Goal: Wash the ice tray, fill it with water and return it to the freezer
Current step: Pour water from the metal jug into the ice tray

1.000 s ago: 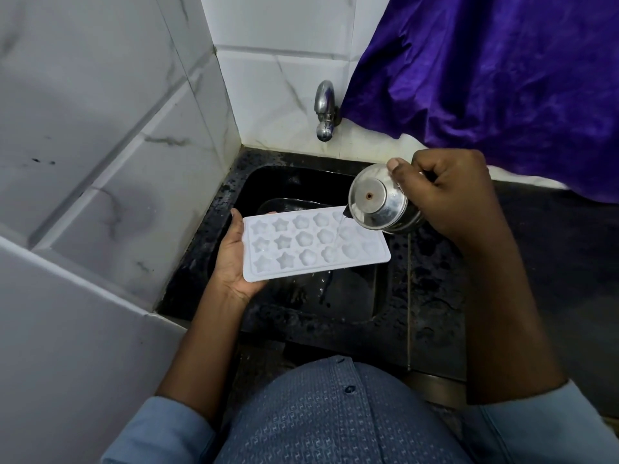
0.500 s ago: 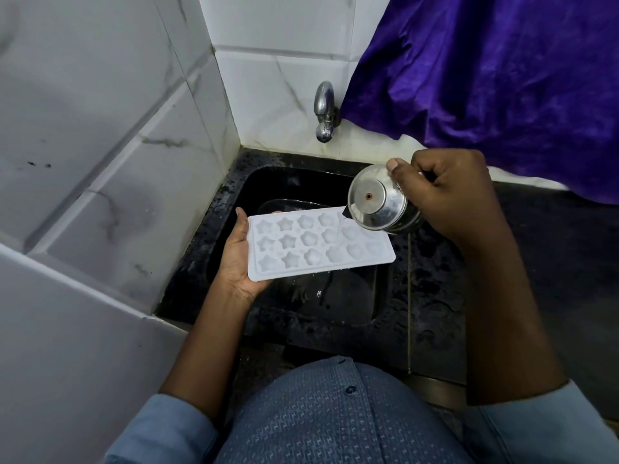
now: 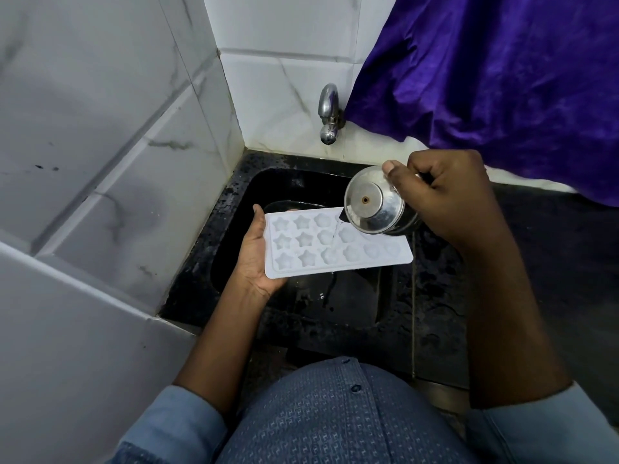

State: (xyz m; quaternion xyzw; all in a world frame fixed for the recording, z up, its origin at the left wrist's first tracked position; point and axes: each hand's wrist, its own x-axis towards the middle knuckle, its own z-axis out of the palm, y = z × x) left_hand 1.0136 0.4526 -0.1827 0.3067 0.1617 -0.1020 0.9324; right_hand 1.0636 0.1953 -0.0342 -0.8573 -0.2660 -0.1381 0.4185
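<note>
A white ice tray [image 3: 303,251] with star-shaped and rounded moulds is held level over the black sink [image 3: 234,209]. My left hand [image 3: 256,254] grips its left end from below, thumb along the edge. My right hand [image 3: 445,199] grips a steel cup [image 3: 371,207], tipped with its base toward me, above the tray's right half. A thin stream of water [image 3: 336,231] falls from the cup's rim into the middle moulds.
A steel tap [image 3: 328,113] juts from the white tiled wall behind the sink. A purple cloth [image 3: 502,78] hangs at the upper right. Tiled wall closes in on the left. The black counter [image 3: 542,262] extends to the right.
The tray has shifted slightly to the right. The cup has stayed tipped over its right end, and a stream of water now shows falling into the moulds.
</note>
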